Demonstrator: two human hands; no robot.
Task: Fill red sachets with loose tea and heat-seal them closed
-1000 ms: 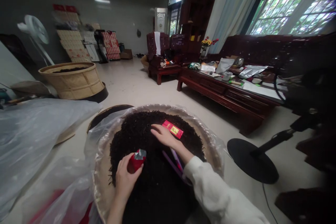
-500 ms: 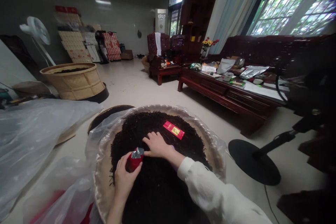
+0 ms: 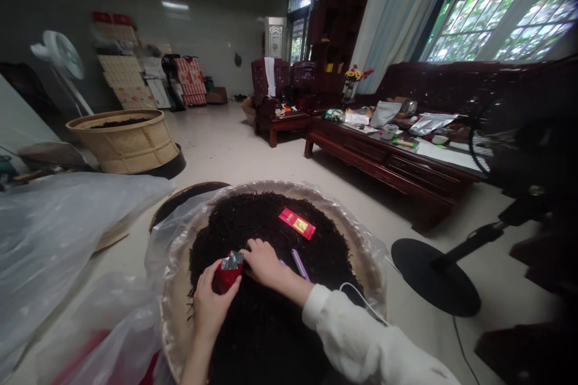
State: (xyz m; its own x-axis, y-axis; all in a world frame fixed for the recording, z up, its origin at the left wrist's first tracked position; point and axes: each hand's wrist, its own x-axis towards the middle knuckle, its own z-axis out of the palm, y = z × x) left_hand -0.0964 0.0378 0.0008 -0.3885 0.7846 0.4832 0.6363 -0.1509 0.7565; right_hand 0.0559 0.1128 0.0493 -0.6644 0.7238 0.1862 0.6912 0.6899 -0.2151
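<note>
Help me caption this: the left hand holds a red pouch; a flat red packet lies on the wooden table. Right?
The place is wrong: the head view shows the flat red packet on the dark heap in the round container. The left hand does hold a red pouch.

Your right sleeve (image 3: pixel 361 328) is off-white and plain, cut loose, with soft grey shading along its folds. It ends partway up your forearm in a cuff (image 3: pixel 313 307) that looks gathered, drawn in narrower than the cloth behind it; from there the fabric puffs out wide. Between the cuff and your right hand (image 3: pixel 265 264), the skin is uncovered. Your left forearm (image 3: pixel 197 356) is bare along its whole visible length, as is your left hand (image 3: pixel 211 302). Your fingers (image 3: pixel 255 245) look slim. The sleeve's weave is too blurred to tell.
</note>
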